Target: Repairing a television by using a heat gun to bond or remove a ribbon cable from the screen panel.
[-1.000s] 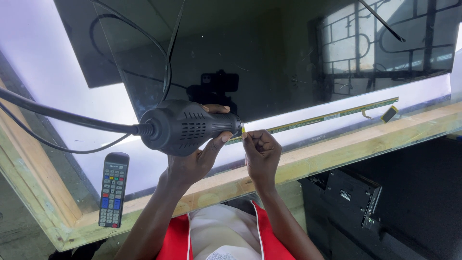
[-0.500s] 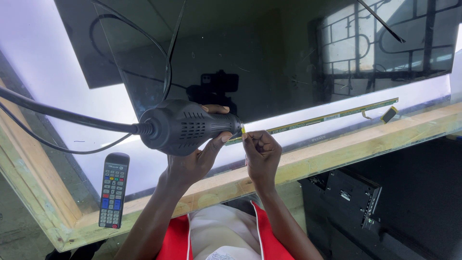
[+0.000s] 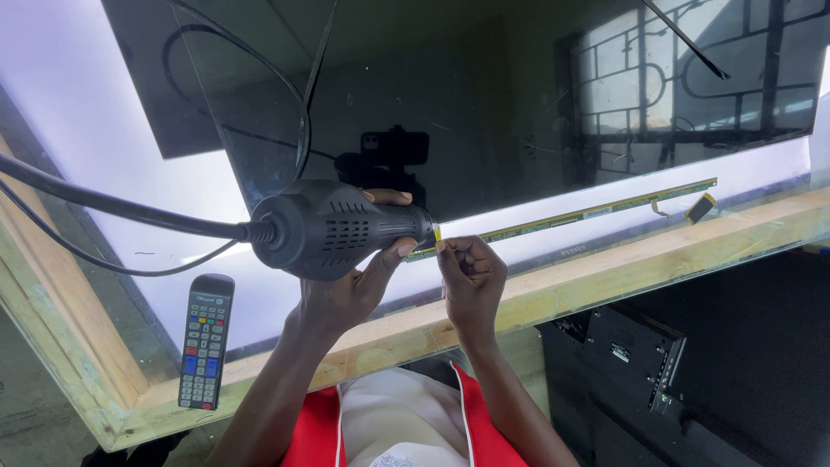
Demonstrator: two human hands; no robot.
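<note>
We see a dark grey heat gun point(image 3: 333, 228) lying level, its vented body gripped, its thick black cord trailing off to the left, its nozzle pointing right at the near end of a long, thin green circuit strip point(image 3: 571, 214) along the dark screen panel's lower edge.

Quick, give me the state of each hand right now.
Left hand: closed around the dark heat gun.
Right hand: fingers pinched at the end of the thin green circuit strip.
</note>
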